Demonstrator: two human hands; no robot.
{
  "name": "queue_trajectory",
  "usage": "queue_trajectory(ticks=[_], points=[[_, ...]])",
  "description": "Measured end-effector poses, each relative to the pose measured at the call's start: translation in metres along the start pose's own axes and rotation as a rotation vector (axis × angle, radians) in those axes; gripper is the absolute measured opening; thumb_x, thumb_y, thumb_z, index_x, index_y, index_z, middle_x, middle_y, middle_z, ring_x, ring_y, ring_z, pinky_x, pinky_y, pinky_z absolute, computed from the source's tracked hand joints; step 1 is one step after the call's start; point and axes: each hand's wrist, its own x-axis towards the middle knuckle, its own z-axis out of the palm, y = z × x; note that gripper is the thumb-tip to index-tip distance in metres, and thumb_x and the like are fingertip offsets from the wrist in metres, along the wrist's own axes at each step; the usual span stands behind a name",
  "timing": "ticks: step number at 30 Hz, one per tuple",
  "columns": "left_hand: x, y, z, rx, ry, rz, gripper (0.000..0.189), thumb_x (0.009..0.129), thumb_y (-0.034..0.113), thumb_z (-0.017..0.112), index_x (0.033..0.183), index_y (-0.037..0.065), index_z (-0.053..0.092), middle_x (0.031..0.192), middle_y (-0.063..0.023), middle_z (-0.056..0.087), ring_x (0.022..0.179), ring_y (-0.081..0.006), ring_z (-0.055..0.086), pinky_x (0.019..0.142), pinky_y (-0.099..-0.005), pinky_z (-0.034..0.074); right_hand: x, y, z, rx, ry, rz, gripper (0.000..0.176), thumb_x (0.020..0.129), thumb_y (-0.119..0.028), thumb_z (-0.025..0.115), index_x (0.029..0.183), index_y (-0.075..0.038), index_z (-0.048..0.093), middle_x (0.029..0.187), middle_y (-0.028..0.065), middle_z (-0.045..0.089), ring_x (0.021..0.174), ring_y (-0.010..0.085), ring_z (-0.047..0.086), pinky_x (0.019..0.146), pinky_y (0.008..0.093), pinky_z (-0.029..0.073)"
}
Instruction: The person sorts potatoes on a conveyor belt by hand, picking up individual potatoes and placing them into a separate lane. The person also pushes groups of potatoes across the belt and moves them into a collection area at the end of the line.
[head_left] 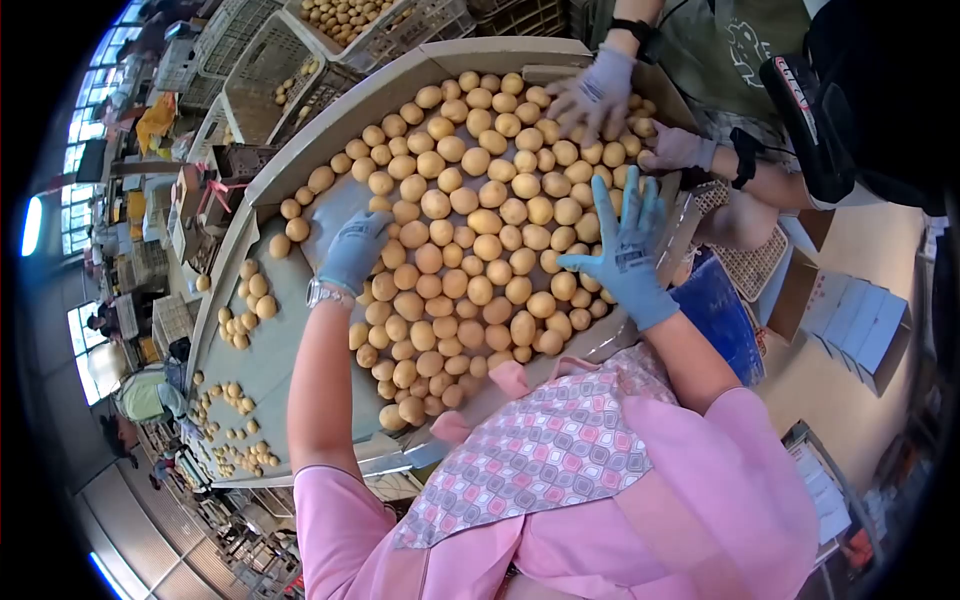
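Observation:
Many round yellow-orange fruits point(435, 203) lie across a wide sorting table. My left hand point(356, 246), in a blue-grey glove with a watch at the wrist, rests against the left edge of the spread fruits. Its fingers point down among them and are mostly hidden, so I cannot see whether they hold a fruit. At the right side of the spread, my right hand point(630, 258), in the same kind of glove, is open with fingers spread. It is over or against the fruits there, with none visibly held.
Across the table, a co-worker's gloved hands point(597, 95) touch fruits at the far right corner. A raised rim point(330, 112) borders the table. Plastic crates point(270, 75) stand beyond it, and cardboard boxes point(855, 325) lie at right. More fruits point(258, 295) sit on the green surface at left.

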Motion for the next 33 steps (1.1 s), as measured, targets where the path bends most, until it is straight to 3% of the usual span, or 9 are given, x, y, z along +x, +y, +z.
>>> queue_trajectory(ticks=[5,9,15,18,23,26,30,31,33], points=[[0.011,-0.001,0.006,0.061,-0.091,-0.043,0.026,0.098,0.019,0.066,0.121,0.006,0.067,0.12,-0.0187,0.068,0.116,-0.0386,0.065,0.1,-0.0438,0.052,-0.001,0.004,0.041,-0.067,-0.64,0.183,0.128,0.08,-0.082,0.069,0.173,-0.021,0.005,0.174,0.0331,0.004,0.159,0.0583,-0.001,0.124,0.0733,0.003],[-0.007,0.0,0.024,0.01,0.164,-0.037,0.028,0.098,0.021,0.067,0.118,0.003,0.06,0.115,-0.022,0.065,0.11,-0.0424,0.064,0.096,-0.0481,0.052,-0.001,-0.027,0.015,0.036,-0.225,-0.281,0.08,0.101,-0.061,0.06,0.16,-0.009,0.044,0.168,0.0211,0.034,0.152,0.0445,0.036,0.122,0.0655,0.029],[-0.092,0.115,0.058,-0.227,0.584,0.128,0.038,0.091,0.007,0.071,0.125,0.004,0.053,0.113,-0.0201,0.061,0.104,-0.039,0.062,0.089,-0.048,0.054,-0.017,-0.101,-0.003,2.066,-1.222,0.878,0.053,0.113,-0.044,0.047,0.153,-0.009,0.051,0.15,0.0107,0.055,0.132,0.0269,0.06,0.096,0.0383,0.059],[-0.141,0.183,0.082,-0.234,0.486,0.206,0.055,0.09,0.002,0.068,0.141,0.0,0.049,0.141,-0.0239,0.052,0.132,-0.0425,0.053,0.113,-0.0446,0.043,-0.046,-0.1,0.052,2.163,-1.451,0.805,0.049,0.114,-0.039,0.045,0.15,-0.007,0.053,0.145,0.0093,0.059,0.129,0.0235,0.06,0.088,0.0309,0.06],[-0.214,0.166,0.066,-0.4,0.736,-0.318,0.054,0.096,0.018,0.072,0.143,0.0,0.056,0.148,-0.0237,0.052,0.14,-0.0461,0.046,0.118,-0.0529,0.037,-0.031,-0.078,0.07,2.079,-1.667,1.143,0.038,0.111,-0.03,0.053,0.134,-0.001,0.059,0.133,0.0127,0.065,0.11,0.0195,0.067,0.072,0.0216,0.061],[-0.251,0.134,0.095,-0.181,0.742,-0.468,0.045,0.099,0.018,0.069,0.14,0.001,0.061,0.148,-0.0234,0.054,0.142,-0.046,0.046,0.119,-0.0537,0.037,0.086,-0.089,0.077,2.197,-1.473,0.871,0.038,0.109,-0.038,0.056,0.12,-0.002,0.062,0.121,0.015,0.067,0.105,0.0228,0.07,0.075,0.0242,0.064],[-0.257,0.132,0.115,-0.1,0.714,-0.382,0.043,0.1,0.017,0.067,0.14,0.004,0.062,0.151,-0.0243,0.053,0.142,-0.0463,0.047,0.117,-0.0556,0.039,0.246,-0.153,0.015,2.21,-0.715,0.424,0.056,0.108,-0.054,0.048,0.131,-0.004,0.056,0.12,0.024,0.069,0.115,0.0394,0.071,0.104,0.0487,0.058],[-0.256,0.133,0.112,-0.094,0.736,-0.357,0.041,0.1,0.017,0.066,0.139,0.003,0.062,0.151,-0.025,0.053,0.141,-0.0466,0.048,0.116,-0.0562,0.04,0.255,-0.159,0.032,2.06,-0.602,0.489,0.046,0.108,-0.051,0.049,0.12,-0.008,0.06,0.114,0.0206,0.071,0.108,0.0383,0.072,0.1,0.049,0.058],[-0.252,0.12,0.12,-0.103,0.824,-0.239,0.039,0.101,0.015,0.065,0.138,0.003,0.063,0.149,-0.0259,0.054,0.139,-0.0468,0.05,0.115,-0.0567,0.041,0.252,-0.138,0.108,1.284,-0.387,-0.264,0.021,0.098,-0.028,0.058,0.094,-0.01,0.067,0.086,0.0104,0.066,0.081,0.0301,0.069,0.062,0.0459,0.052]])
